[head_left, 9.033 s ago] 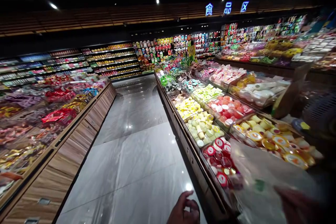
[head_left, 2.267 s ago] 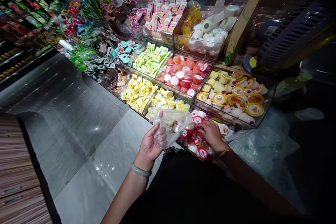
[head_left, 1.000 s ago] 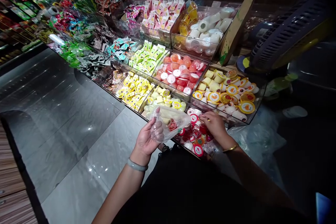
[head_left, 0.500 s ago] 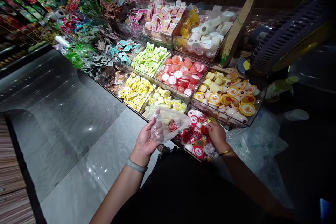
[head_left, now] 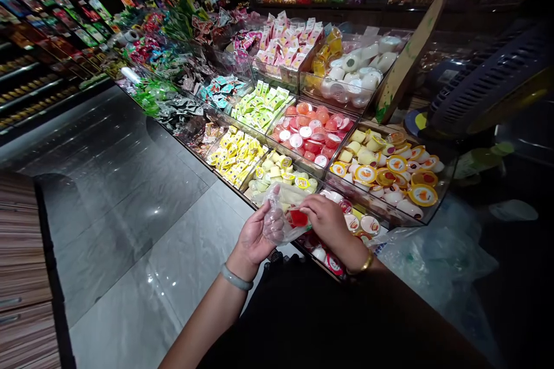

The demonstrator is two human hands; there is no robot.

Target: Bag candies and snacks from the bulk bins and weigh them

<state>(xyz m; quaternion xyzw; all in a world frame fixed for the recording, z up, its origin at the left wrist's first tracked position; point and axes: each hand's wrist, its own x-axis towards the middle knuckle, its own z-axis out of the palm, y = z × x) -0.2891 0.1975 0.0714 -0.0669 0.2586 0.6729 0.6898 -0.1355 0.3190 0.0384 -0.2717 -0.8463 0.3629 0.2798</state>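
Note:
My left hand (head_left: 256, 234) grips a clear plastic bag (head_left: 282, 214) and holds its mouth up in front of the display. My right hand (head_left: 325, 220) is at the bag's mouth, fingers closed round a red jelly cup (head_left: 298, 218) that is partly inside the bag. Both hands hover over the nearest bin of red-lidded jelly cups (head_left: 361, 223). A pale bracelet sits on my left wrist, a gold one on my right.
Clear bins of jelly cups run along the counter: pale green (head_left: 283, 170), red-pink (head_left: 314, 131), yellow-orange (head_left: 389, 167), white (head_left: 359, 69). Wrapped sweets (head_left: 236, 153) fill bins further left. A grey tiled aisle (head_left: 130, 207) lies left. A dark fan (head_left: 489, 81) stands right, above loose plastic bags (head_left: 433, 253).
My right hand picked a red jelly cup out of the nearest bin and carried it left to the bag's mouth. My left hand kept hold of the bag.

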